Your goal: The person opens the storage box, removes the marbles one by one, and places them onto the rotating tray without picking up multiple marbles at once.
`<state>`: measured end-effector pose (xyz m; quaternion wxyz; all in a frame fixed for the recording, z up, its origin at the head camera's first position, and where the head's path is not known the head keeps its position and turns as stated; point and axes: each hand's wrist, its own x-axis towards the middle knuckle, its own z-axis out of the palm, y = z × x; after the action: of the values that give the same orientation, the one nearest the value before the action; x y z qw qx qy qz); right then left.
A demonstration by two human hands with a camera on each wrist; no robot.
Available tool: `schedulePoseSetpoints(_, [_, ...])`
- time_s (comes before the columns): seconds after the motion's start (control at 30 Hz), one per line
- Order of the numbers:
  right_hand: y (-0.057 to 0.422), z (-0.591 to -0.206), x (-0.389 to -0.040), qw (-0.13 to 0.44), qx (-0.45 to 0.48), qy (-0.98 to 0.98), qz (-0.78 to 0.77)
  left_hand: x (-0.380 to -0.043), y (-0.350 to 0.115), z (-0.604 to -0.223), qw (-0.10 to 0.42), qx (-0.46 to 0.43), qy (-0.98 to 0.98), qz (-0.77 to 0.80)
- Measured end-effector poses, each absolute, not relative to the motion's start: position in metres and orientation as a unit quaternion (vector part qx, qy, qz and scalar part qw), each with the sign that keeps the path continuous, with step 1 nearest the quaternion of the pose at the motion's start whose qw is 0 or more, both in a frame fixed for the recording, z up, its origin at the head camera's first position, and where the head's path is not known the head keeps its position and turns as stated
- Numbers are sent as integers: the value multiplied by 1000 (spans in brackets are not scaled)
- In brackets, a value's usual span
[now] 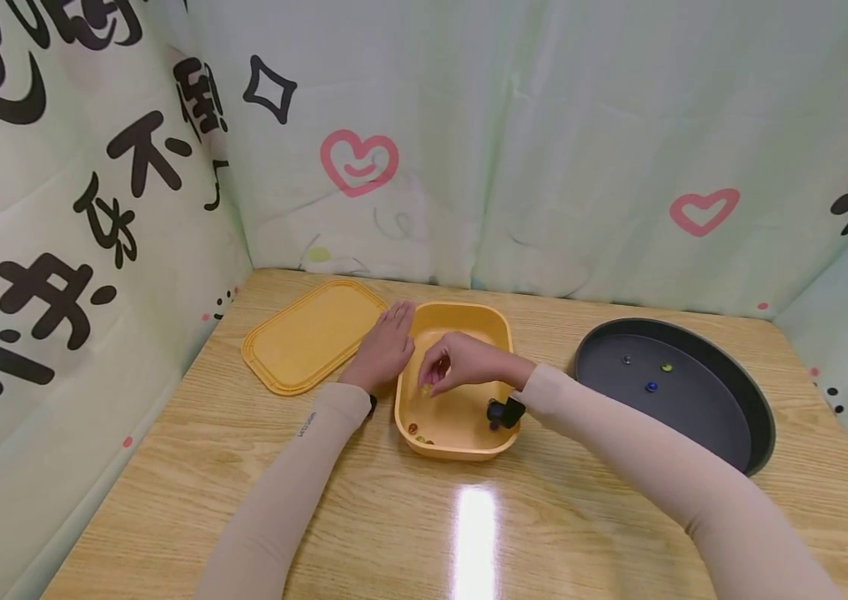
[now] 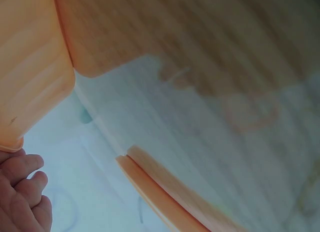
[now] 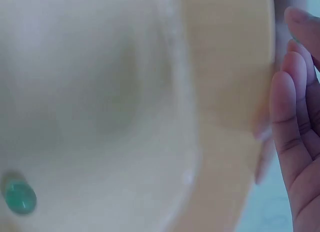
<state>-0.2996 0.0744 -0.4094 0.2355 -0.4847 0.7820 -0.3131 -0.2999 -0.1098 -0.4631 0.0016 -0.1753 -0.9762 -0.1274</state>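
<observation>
My right hand (image 1: 464, 362) is inside the orange plastic box (image 1: 461, 455), pinching a small yellow-green marble (image 1: 426, 389) between thumb and fingertips. In the right wrist view the thumb and fingertips come together around a sliver of green, mostly hidden. My left hand (image 1: 388, 346) rests on the box's left rim with its fingers fairly straight. Reddish and yellowish marbles (image 1: 413, 428) lie in the box's near left corner, and a dark marble (image 1: 494, 426) sits near the right side. A green marble (image 3: 20, 197) shows on the box floor in the right wrist view.
A flat orange lid (image 1: 314, 337) lies on the wooden table (image 1: 363, 525), left of the box. To the right stands a round dark pan (image 1: 694, 425) holding a clear marble (image 1: 626, 360), a yellow-green marble (image 1: 666, 367) and a blue marble (image 1: 651, 387). Printed curtains (image 1: 506, 167) enclose the table.
</observation>
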Motion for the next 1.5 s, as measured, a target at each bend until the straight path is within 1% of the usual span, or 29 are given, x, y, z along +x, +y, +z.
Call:
schedulePoseSetpoints(0.2, [89, -391, -300, 227, -475, 777, -344, -299, -110, -463, 0, -175, -976, -132])
schedulePoseSetpoints(0.47, [113, -371, -301, 192, -452, 791, -365, -298, -109, -463, -4, -173, -977, -124])
schedulePoseSetpoints(0.77, [149, -350, -299, 160, -413, 814, -376, -301, -111, -467, -5, -188, -965, -180])
schedulePoseSetpoints(1.13, [194, -334, -297, 124, -373, 831, -393, -300, -109, -465, -7, -177, -976, -127])
schedulePoseSetpoints(1.33, [219, -329, -295, 87, -368, 834, -402, -301, -110, -466, -6, -178, -973, -143])
schedulePoseSetpoints(1.5, [245, -329, -294, 60, -339, 845, -409, -299, -111, -465, -3, -187, -966, -176])
